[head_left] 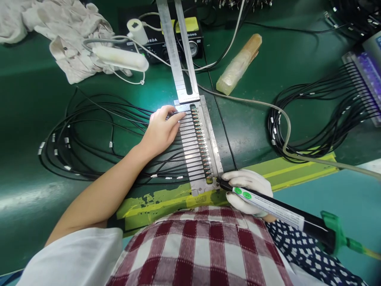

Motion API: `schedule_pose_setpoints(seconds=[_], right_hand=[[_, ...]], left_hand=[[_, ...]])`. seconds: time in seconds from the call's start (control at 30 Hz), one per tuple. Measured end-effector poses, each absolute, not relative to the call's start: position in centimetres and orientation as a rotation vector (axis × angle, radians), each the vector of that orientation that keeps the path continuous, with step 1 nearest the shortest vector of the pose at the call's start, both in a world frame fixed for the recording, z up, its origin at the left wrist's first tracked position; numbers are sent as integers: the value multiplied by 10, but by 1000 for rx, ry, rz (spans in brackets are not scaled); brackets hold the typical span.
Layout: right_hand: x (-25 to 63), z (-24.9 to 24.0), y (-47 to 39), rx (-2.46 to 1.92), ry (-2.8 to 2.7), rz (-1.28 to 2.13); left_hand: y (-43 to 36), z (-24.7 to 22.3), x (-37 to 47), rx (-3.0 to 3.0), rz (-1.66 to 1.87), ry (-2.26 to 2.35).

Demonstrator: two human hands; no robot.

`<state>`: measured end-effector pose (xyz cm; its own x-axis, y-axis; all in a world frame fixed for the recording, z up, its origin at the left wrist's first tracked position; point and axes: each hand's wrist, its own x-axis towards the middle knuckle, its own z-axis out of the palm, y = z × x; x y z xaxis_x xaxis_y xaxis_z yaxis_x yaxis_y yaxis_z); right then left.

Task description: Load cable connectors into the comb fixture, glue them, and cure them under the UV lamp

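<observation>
Two hands: both mine, busy.
Left hand (162, 129): flat, fingers spread, pressing thin black cables (98, 131) into slotted metal comb fixture (196, 159) on green worktop (253, 127).
Right hand (248, 190): white-gloved, closed around black pen-shaped dispenser (276, 208), tip at fixture's near end.

Bright overhead light, soft shadows, sharp centre, edges bowed by wide-angle distortion.

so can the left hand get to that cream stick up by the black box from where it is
Probably yes, with a stretch. The left hand lies flat on the cables at the metal fixture; only green mat lies between it and the cream stick.
</observation>
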<state>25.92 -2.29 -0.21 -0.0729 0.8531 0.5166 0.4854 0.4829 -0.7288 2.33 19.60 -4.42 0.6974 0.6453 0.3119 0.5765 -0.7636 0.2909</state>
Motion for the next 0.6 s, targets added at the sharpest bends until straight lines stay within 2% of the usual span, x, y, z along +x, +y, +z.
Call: schedule_pose_setpoints(seconds=[0.6], right_hand=[[262,-7,-26,-1156,-1732,492]], left_hand=[[196,-43,24,2748,620,968]])
